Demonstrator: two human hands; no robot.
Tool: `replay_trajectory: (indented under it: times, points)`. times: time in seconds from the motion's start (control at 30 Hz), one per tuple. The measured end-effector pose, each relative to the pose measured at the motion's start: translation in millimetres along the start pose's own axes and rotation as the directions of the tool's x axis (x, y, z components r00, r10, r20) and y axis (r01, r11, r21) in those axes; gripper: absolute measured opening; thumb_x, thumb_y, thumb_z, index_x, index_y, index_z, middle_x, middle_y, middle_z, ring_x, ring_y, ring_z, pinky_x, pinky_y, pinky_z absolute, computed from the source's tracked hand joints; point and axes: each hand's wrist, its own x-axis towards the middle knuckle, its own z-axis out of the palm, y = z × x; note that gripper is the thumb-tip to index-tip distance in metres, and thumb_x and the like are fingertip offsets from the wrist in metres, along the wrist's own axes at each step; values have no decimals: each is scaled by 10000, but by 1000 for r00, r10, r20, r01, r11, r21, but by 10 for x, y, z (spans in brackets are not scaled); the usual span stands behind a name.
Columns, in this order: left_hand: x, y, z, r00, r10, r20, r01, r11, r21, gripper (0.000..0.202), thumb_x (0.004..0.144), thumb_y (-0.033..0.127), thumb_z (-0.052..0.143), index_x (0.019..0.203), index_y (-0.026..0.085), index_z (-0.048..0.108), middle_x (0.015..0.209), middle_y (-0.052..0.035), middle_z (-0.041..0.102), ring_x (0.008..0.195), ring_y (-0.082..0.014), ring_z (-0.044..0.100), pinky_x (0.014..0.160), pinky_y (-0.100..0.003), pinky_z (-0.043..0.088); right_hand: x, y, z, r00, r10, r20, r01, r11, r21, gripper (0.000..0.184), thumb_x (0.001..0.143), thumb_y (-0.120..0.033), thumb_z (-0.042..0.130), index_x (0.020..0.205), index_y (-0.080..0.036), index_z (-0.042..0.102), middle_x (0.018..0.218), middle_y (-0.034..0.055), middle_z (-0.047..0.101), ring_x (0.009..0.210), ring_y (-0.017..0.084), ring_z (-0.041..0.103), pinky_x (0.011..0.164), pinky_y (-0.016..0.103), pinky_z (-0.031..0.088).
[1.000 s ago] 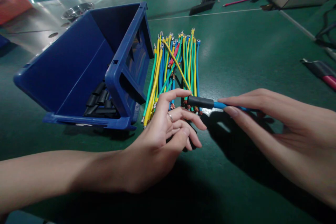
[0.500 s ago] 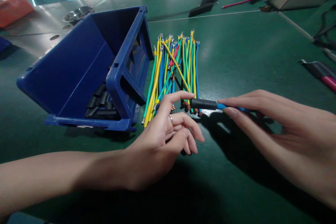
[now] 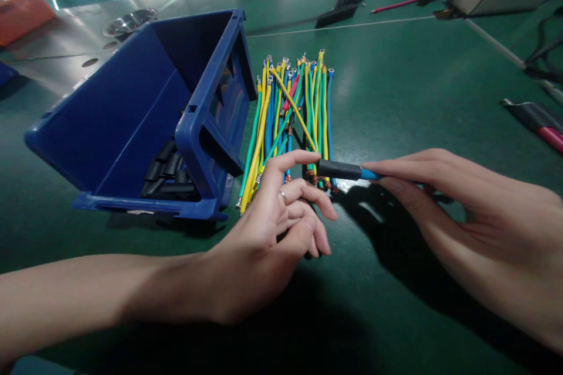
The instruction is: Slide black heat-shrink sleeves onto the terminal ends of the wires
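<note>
My right hand [image 3: 466, 217] pinches a blue wire [image 3: 370, 175] whose free end carries a black sleeve [image 3: 338, 170]. The sleeve points left, toward my left hand [image 3: 268, 234], whose forefinger tip touches its end while the other fingers curl over something dark that I cannot make out. Just behind the sleeve lies a bundle of yellow, green and blue wires [image 3: 290, 111] with metal terminals, flat on the green table [image 3: 396, 99].
A blue plastic bin [image 3: 145, 111] tilted on its side lies left of the wires, with several black sleeve pieces [image 3: 169, 176] inside. Tools with red handles [image 3: 534, 120] sit at the right edge and far back. A metal surface lies at the back left.
The sleeve and my right fingertips have shifted slightly left, closing on my left forefinger. Little else moved.
</note>
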Motion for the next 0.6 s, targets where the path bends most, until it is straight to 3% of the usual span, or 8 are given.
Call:
replay_trajectory:
  times: [0.3,0.6]
  points:
    - [-44,-23,-8,1000,5,-2,-5,996,87,526,1030,61,450,1385,443,380,964,34,624,774,-87,635,726,-223,525,0,-12,-7,1000,8,-1,-8,1000,12,134,978,-226,571,1060,-257,672,954,-21,714,773,83,662,691,175,504]
    - [-38,-21,-24,1000,-27,-6,28,989,143,554,1024,64,463,1404,462,405,916,31,673,777,-117,640,727,-252,538,15,-25,5,1000,22,-13,-22,1000,2,133,970,-244,570,1036,-273,682,927,-16,732,723,119,680,640,225,527]
